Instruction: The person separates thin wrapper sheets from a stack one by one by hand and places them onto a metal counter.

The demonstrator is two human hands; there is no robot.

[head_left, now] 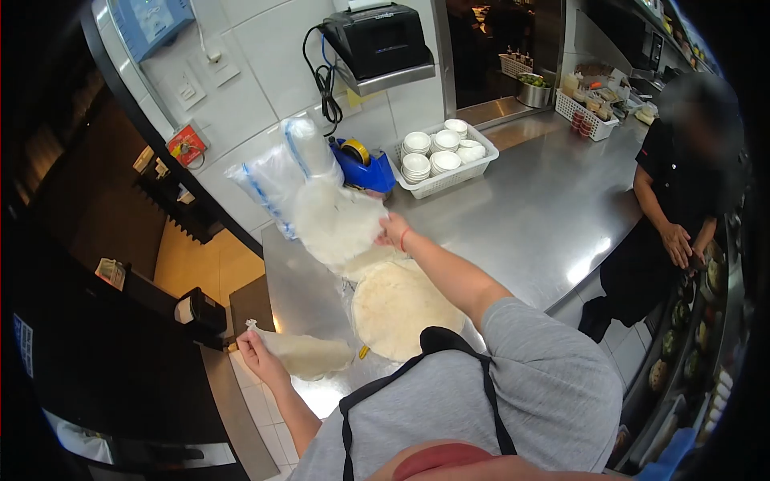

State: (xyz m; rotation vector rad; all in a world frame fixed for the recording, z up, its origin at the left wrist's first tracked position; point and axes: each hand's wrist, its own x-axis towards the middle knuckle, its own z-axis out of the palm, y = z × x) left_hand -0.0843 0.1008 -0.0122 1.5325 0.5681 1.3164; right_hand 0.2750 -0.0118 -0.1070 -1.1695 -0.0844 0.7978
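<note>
My right hand [393, 230] pinches the edge of a large, thin, pale tortilla [337, 224], which hangs tilted over the steel counter near the wall. Another tortilla [309, 353] droops from my left hand [262, 357] at the counter's left edge; my fingers are closed on its bunched corner. Between the two hands lies a round stack of tortillas [405, 309], flat on the counter right in front of my body. Clear plastic shows along the left side of the stack. A small yellow piece [364, 352] lies beside it.
Plastic bag rolls [309, 152] and a blue tape dispenser [365, 168] stand by the wall. A white basket [449, 180] holds several stacked bowls. A printer [375, 44] sits on a wall shelf. Right of the counter [521, 208] stands a co-worker [682, 176] in black.
</note>
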